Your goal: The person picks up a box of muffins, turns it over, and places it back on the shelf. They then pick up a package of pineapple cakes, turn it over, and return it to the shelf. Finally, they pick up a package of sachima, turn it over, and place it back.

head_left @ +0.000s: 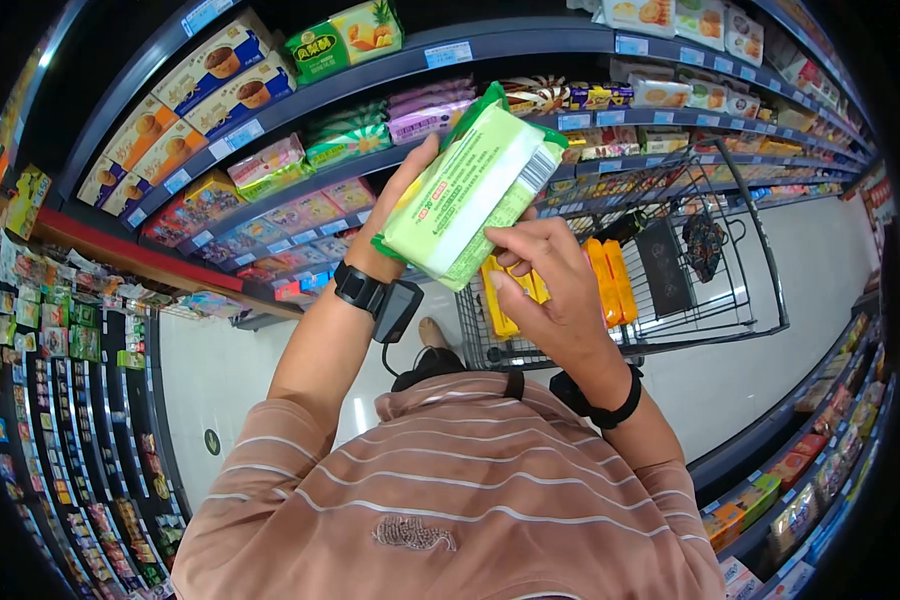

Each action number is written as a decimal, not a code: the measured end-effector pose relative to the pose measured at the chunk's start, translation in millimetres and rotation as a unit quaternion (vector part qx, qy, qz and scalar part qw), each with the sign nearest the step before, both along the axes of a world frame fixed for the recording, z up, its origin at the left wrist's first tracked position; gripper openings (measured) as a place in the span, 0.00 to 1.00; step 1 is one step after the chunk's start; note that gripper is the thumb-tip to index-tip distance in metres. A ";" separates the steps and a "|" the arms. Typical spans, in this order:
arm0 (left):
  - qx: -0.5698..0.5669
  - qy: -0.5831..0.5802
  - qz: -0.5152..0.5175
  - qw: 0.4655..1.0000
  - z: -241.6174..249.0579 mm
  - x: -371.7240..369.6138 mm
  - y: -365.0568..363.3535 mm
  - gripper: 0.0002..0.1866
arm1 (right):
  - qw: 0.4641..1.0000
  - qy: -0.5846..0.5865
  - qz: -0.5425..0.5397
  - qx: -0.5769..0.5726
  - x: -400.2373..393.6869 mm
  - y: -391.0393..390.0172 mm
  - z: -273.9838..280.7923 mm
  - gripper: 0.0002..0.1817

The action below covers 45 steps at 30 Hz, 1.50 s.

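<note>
A light green snack packet (460,205) with dark green crimped ends is tilted in front of me, its printed back and barcode facing up. My left hand (400,188) is closed around its left side, with the palm mostly hidden behind the packet. At the packet's lower right edge is my right hand (545,268). Its index fingertip is right at the wrapper, the thumb stands apart and the other fingers are loosely bent. Beyond and below that hand, a black wire shopping cart (770,328) holds yellow-orange packets (610,283) and a dark item (705,247).
Curved shelves hold boxed cakes (220,72), a green pineapple-picture packet (345,40) and purple packs (428,115). More stocked shelving (80,400) stands at the left, and another shelf (800,470) at the lower right. Pale floor (220,385) runs between them.
</note>
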State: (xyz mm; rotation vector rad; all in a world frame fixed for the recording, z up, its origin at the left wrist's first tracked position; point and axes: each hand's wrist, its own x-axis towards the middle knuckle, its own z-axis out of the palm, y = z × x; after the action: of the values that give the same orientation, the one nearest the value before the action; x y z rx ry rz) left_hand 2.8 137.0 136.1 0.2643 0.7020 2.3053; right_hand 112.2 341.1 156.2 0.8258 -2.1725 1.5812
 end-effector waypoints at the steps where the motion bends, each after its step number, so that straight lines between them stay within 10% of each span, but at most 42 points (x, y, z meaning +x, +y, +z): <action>1: 0.013 -0.010 -0.001 1.000 0.7 0.4 0.6 0.41 | 1.000 0.004 0.000 0.005 0.1 0.3 0.8 0.25; 45: 0.209 -0.030 -0.109 0.971 -11.9 -7.3 -4.1 0.39 | 0.988 0.074 0.027 0.130 -3.5 -29.0 -15.1 0.38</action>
State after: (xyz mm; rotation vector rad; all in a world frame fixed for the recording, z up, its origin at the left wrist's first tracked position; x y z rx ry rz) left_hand -4.6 132.8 124.3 0.4397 0.1389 2.2173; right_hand 108.7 312.1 141.1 1.0506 -2.2944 1.2307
